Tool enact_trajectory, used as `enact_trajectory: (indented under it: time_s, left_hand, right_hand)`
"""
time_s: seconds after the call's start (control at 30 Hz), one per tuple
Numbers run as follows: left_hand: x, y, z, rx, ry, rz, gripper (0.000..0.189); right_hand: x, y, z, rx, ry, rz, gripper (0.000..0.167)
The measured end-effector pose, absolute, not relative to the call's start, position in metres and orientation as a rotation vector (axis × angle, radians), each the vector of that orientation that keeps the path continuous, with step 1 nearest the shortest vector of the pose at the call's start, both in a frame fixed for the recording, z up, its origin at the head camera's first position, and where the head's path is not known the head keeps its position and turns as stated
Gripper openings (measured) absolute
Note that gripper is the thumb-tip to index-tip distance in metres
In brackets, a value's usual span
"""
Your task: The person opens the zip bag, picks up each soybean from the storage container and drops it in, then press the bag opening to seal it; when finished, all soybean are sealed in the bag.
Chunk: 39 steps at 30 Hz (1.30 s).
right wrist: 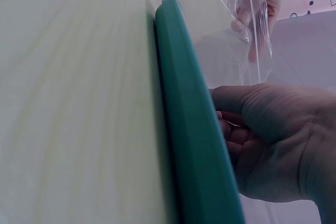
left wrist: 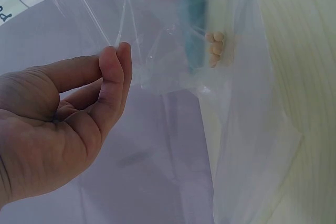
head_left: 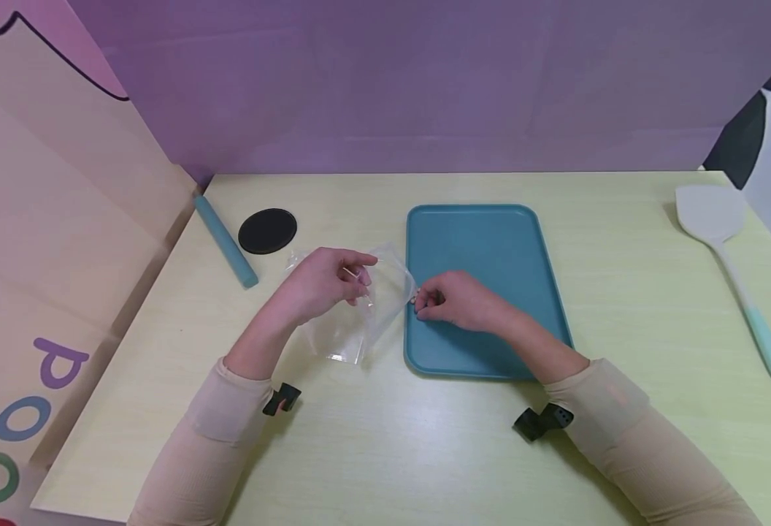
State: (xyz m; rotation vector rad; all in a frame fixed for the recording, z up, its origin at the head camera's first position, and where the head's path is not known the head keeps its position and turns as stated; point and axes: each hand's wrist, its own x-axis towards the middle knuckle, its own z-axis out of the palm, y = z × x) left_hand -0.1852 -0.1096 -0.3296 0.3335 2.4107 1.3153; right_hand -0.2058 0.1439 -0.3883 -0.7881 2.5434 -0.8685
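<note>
A clear plastic bag (head_left: pixel 342 329) hangs between the two hands, its right corner reaching the tray's left edge. My left hand (head_left: pixel 329 281) pinches the bag's upper edge between thumb and fingers, as the left wrist view (left wrist: pixel 68 111) also shows. Several small tan round beans (left wrist: pixel 214 48) lie together in a corner of the bag. Fingers curled, my right hand (head_left: pixel 461 299) grips the bag's corner beside the beans, just over the blue-green tray (head_left: pixel 484 241). In the right wrist view, the right hand (right wrist: pixel 278 140) is partly behind the tray's rim.
At the table's left lie a blue stick (head_left: pixel 225 239) and a black round disc (head_left: pixel 267 231). A long spatula (head_left: pixel 730 256) with white head and mint handle lies at the right. A purple wall (head_left: pixel 425 88) borders the back of the wooden table (head_left: pixel 392 453).
</note>
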Motion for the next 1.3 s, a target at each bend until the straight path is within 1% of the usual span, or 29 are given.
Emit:
enact_trajectory:
  time_s: [0.2,0.4,0.53,0.77,1.1,1.3]
  left_hand:
    - [-0.185,-0.110,-0.329,0.329,2.394,1.341,0.044]
    - [-0.185,-0.109,-0.330,0.334,2.399,1.331,0.045]
    - [-0.186,-0.109,-0.330,0.333,2.410,1.320,0.045]
    - [-0.186,-0.109,-0.330,0.326,2.401,1.328,0.045]
    - [-0.186,-0.109,-0.330,0.325,2.396,1.331,0.045]
    - [-0.185,-0.108,-0.329,0.314,2.384,1.344,0.044]
  right_hand:
    - [-0.205,0.143,-0.388,-0.740,2.560,-0.938,0.003]
    - [-0.205,0.142,-0.385,-0.695,2.620,-1.076,0.005]
    - [-0.205,0.142,-0.384,-0.617,2.644,-1.163,0.006]
    - [-0.203,0.143,-0.379,-0.469,2.666,-1.346,0.014]
    - [-0.199,0.141,-0.373,-0.465,2.503,-1.597,0.019]
    - [-0.197,0.138,-0.374,-0.518,2.407,-1.604,0.020]
